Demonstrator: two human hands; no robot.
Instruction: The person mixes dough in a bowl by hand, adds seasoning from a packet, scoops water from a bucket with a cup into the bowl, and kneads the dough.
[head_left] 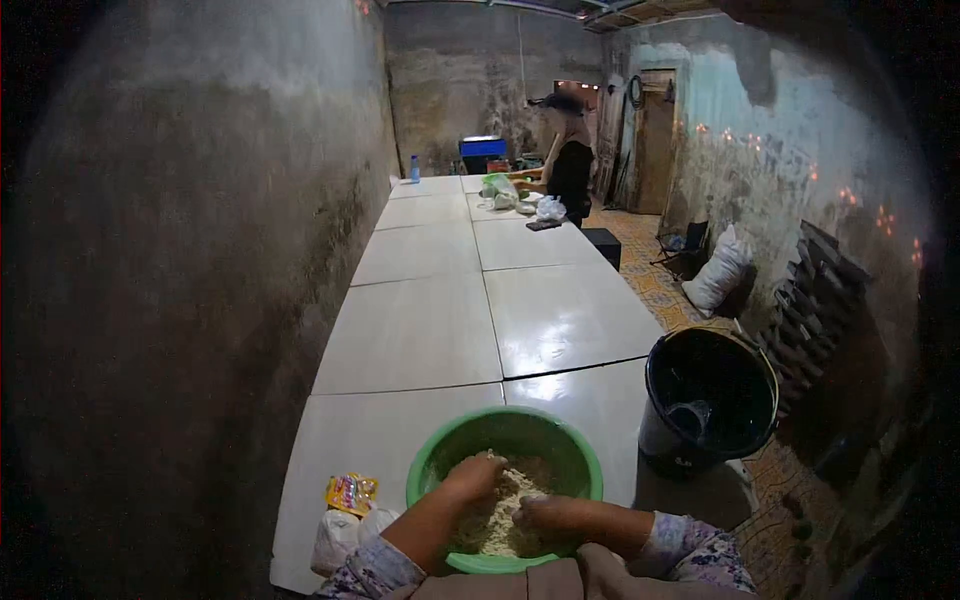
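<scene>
A green basin point(592, 460) stands on the near end of the table, in front of my body. Inside it lies a pale, crumbly flour mixture point(510, 515). My left hand point(478, 476) is in the basin, fingers curled down into the mixture. Lower and to the right, my right hand point(543, 512) also has its fingers curled into the mixture, close to the left one. The fingertips of both hands are partly hidden by the crumbs. Left of the basin are a yellow packet point(351, 493) and a white plastic bag point(336, 540).
A dark bucket point(711, 395) with a clear cup point(688, 420) inside stands right of the basin. The long tiled table point(410, 320) runs along the left wall. Another person point(570, 160) stands at its far right beside plastic bags point(500, 192). A white sack point(718, 270) leans by the right wall.
</scene>
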